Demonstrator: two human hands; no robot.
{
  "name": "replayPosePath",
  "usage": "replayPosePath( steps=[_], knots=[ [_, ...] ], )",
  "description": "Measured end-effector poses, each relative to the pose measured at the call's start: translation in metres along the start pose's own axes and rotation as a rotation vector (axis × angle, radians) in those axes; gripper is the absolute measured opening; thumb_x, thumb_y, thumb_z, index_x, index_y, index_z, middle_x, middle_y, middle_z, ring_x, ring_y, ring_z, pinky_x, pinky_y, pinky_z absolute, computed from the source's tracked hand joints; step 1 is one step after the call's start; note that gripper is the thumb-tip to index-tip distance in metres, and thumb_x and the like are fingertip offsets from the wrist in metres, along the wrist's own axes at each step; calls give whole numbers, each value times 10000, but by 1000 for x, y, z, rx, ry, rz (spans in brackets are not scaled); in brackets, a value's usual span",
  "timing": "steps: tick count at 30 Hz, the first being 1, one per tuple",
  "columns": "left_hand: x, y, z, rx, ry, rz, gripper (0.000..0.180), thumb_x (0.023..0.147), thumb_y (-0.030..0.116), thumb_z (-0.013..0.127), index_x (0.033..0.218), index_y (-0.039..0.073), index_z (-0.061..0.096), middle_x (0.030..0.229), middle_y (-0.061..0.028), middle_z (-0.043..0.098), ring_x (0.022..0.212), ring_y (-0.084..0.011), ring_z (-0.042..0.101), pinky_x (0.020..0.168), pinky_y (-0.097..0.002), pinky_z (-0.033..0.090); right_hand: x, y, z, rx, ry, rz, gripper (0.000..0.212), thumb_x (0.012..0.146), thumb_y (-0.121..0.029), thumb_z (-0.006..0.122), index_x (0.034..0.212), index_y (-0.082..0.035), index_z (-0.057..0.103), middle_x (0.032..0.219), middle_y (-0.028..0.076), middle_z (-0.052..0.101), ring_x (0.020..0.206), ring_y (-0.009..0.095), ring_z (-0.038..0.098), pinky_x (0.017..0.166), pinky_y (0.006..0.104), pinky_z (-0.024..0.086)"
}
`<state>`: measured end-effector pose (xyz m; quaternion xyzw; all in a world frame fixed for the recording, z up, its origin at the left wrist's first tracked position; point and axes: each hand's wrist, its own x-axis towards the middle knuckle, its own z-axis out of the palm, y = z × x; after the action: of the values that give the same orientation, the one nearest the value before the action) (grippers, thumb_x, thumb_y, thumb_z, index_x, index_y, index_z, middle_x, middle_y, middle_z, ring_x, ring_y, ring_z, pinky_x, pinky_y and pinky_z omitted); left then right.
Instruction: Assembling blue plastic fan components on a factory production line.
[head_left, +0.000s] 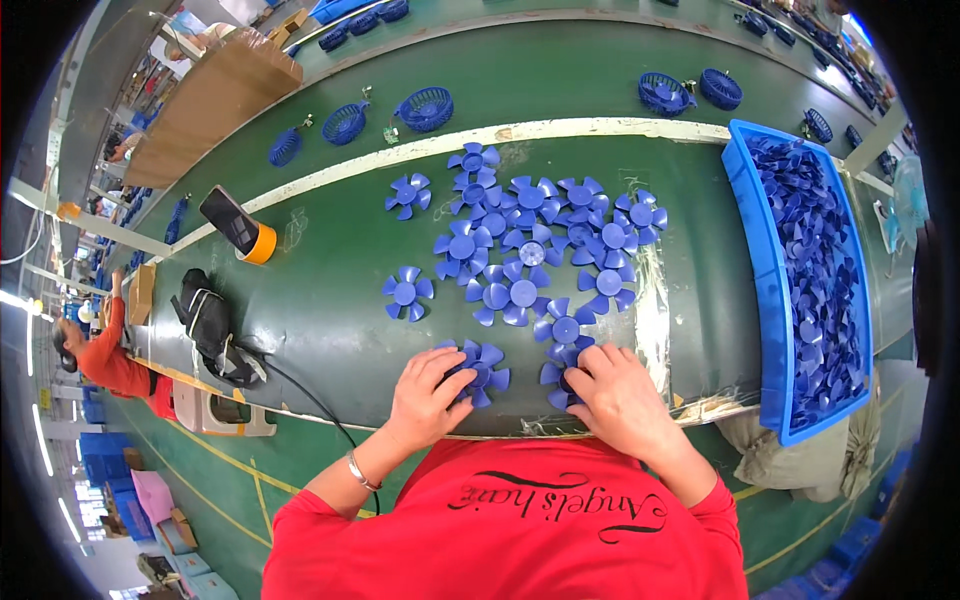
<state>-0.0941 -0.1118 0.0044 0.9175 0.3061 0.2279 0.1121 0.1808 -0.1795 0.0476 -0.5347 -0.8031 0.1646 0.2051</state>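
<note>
My left hand (428, 396) has its fingers curled round the edge of a blue fan blade (484, 372) near the front edge of the green bench. Close by on the right, my right hand (617, 392) grips another blue fan blade (556, 376) by its right side, the fingertips partly covering it. Beyond both hands lies a loose spread of several more blue fan blades (523, 293), many touching or overlapping. One fan blade (407, 292) lies apart on the left of the spread.
A blue crate (745, 250) heaped with fan blades stands at the right. On the left are a phone (229, 218) leaning on an orange tape roll (260, 245) and a black bundle (208, 318) with a cable. Blue fan guards (425, 109) lie beyond the white strip. Another person (115, 365) is far left.
</note>
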Motion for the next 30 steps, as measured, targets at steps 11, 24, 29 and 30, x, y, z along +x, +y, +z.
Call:
replayPosePath(
  steps=[11, 24, 29, 30],
  knots=[
    [21, -13, -13, -241, 226, -361, 217, 797, 63, 645, 1000, -6, 612, 891, -104, 664, 770, -216, 680, 651, -325, 538, -2, 0, 10, 75, 43, 79, 215, 657, -60, 721, 819, -35, 581, 835, 102, 504, 749, 263, 561, 653, 377, 436],
    [33, -37, -27, -53, 334, -626, 372, 778, 88, 696, 1123, 23, 576, 810, -73, 611, 505, -153, 567, 494, -285, 470, 69, 40, -13, 30, 402, 351, 172, 753, -63, 645, 914, -21, 603, 818, 133, 590, 742, 320, 606, 662, 416, 483],
    [74, -23, -26, -131, 391, -469, 172, 748, 81, 697, 906, 45, 639, 804, -69, 585, 650, -189, 589, 557, -299, 474, 103, 68, 7, -271, 432, 198, 106, 708, -67, 645, 789, -24, 591, 795, 135, 590, 728, 335, 590, 684, 428, 463],
    [85, -18, -25, -134, 353, -418, 165, 745, 95, 699, 891, 48, 640, 800, -74, 583, 667, -208, 590, 576, -314, 478, 107, 71, 11, -340, 374, 227, 112, 700, -72, 657, 800, -38, 620, 774, 131, 589, 756, 331, 595, 693, 428, 460]
  ],
)
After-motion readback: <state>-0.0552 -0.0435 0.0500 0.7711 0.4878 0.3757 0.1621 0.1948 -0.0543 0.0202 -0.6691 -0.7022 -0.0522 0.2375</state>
